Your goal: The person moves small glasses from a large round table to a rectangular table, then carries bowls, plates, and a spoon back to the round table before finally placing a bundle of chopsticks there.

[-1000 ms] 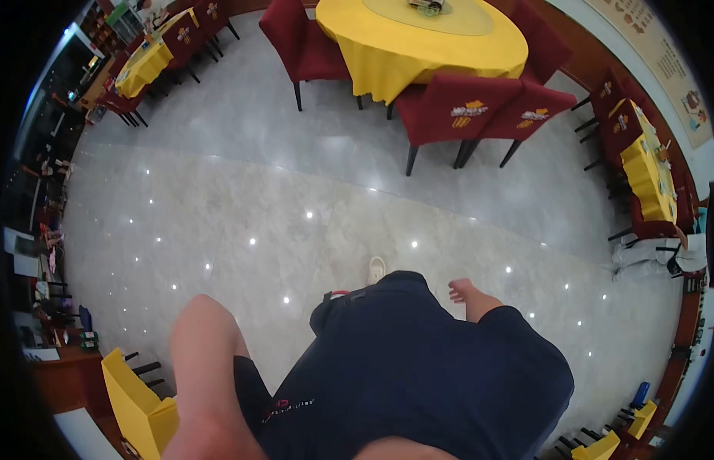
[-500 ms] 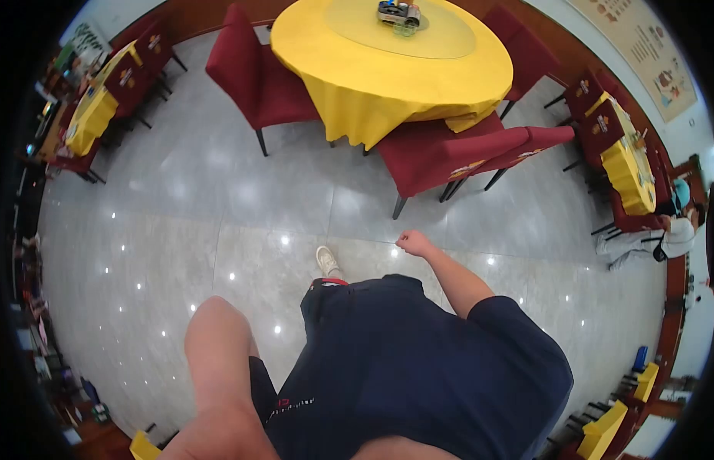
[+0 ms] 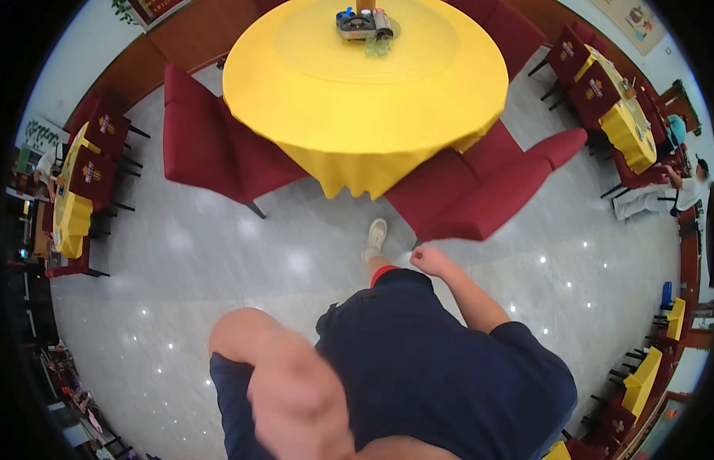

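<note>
Curled fingers close my right hand [image 3: 427,261], which hangs at the end of the bare right arm beside the seat corner of a dark red chair [image 3: 487,195]; nothing shows in it. My left arm is bent up close to the camera, and my left hand [image 3: 297,391] is a blurred skin-coloured shape in front of the dark blue shirt [image 3: 418,360]. Its fingers cannot be made out. Between the hands and the round table [image 3: 365,103] with its yellow cloth, a light shoe [image 3: 376,234] is on the grey floor.
Another red chair [image 3: 207,142] stands at the round table's left. A tray of items [image 3: 365,27] sits on the table. Yellow-clothed tables [image 3: 72,218] with chairs line both sides. A person in white [image 3: 688,193] is at the far right.
The round table and its chairs appear nearer and larger. My left arm has come inward across the shirt, and my right hand is slightly lower and further right in view.
</note>
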Available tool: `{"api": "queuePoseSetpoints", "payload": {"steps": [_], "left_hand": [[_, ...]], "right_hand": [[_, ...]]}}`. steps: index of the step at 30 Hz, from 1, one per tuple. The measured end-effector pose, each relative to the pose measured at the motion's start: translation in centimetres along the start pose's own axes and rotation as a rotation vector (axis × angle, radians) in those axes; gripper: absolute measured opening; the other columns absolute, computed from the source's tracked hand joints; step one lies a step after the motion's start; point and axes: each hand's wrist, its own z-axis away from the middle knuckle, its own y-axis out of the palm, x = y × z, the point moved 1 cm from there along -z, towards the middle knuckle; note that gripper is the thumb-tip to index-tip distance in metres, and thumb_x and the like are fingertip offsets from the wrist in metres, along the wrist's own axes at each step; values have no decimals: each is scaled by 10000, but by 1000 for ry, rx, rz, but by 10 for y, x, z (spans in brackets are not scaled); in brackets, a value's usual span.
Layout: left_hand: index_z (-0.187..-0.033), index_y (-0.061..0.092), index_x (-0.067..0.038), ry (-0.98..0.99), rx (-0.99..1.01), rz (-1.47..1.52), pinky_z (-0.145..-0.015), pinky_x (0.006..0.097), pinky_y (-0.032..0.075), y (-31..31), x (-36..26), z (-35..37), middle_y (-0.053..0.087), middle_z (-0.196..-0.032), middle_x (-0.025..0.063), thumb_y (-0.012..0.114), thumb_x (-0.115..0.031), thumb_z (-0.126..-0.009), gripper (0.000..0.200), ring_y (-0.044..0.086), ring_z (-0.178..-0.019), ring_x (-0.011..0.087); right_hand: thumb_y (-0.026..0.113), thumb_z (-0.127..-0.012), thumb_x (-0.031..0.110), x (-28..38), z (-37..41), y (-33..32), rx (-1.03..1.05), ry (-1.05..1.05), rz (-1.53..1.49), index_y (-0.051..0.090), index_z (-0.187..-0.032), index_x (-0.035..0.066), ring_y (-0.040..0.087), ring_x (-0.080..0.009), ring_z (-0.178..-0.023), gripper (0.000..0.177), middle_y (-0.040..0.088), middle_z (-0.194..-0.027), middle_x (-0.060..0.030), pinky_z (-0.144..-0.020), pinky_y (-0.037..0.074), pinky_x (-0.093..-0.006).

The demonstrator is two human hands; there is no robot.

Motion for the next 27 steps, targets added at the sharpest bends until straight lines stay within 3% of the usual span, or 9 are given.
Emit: {"api": "queuePoseSetpoints", "payload": {"steps": [1,3,4,8,14,17,22,24,27], "left_hand": [[-564,464,-94,-150,99,154,-390,249,309,-4,24,19,372,-522,-11,505,-40,-604,79,421,-467,104],[-565,443,-102,-685,688,190,-378,271,299,-22,51,56,373,-499,-7,542,-6,-592,140,382,-417,134],[-561,440,-102,-700,604,-121,-392,297,320,-21,55,117,394,-488,10,571,-77,-657,165,383,-399,171],[-653,517,-45,-1320,926,-181,-453,328,394,-27,120,196,514,-547,63,527,-129,-745,124,511,-475,238],[-1009,533,-34,-1974,619,114,-614,295,466,-43,218,302,609,-756,139,523,-177,-782,269,597,-653,204],[-1006,535,-39,-1759,828,-94,-613,296,465,-40,286,357,608,-766,143,549,-236,-772,305,596,-647,214],[-1109,467,-84,-1833,835,-218,-609,327,495,-16,431,421,580,-893,173,567,-300,-755,427,584,-777,231],[-1193,378,-148,-2098,623,-22,-576,366,529,0,477,445,520,-1015,191,567,-319,-749,512,561,-833,279],[-1207,358,-161,-2222,572,-12,-498,386,540,20,528,478,476,-1105,187,546,-276,-750,508,561,-819,331]], "right_hand": [[547,-715,242,-5,-20,1,-39,-25,-13,593,-792,33,586,-266,-730,228,606,-767,-139,-663,453,-342],[540,-726,227,15,-40,-21,-80,-100,-76,588,-789,24,588,-264,-706,218,604,-753,-145,-648,454,-336],[536,-730,222,24,-50,-34,-99,-117,-108,586,-784,17,588,-264,-696,217,602,-742,-149,-640,455,-335],[516,-762,228,52,-104,-83,-203,-99,-200,572,-735,-12,578,-212,-608,248,588,-641,-123,-571,448,-311],[505,-786,256,64,-177,-152,-230,4,-388,568,-785,-4,566,-208,-606,267,572,-625,-125,-568,436,-311],[511,-788,260,65,-215,-185,-290,-2,-430,565,-852,18,555,-177,-593,256,566,-620,-101,-565,438,-295],[536,-769,264,81,-290,-246,-468,49,-293,551,-952,52,566,-212,-631,281,581,-694,-117,-586,450,-308],[548,-752,278,90,-326,-262,-501,107,-298,516,-1029,85,573,-250,-702,339,583,-754,-133,-636,460,-336],[545,-741,289,94,-396,-279,-639,79,-110,482,-1081,105,568,-281,-759,391,582,-785,-144,-679,459,-365]]}}
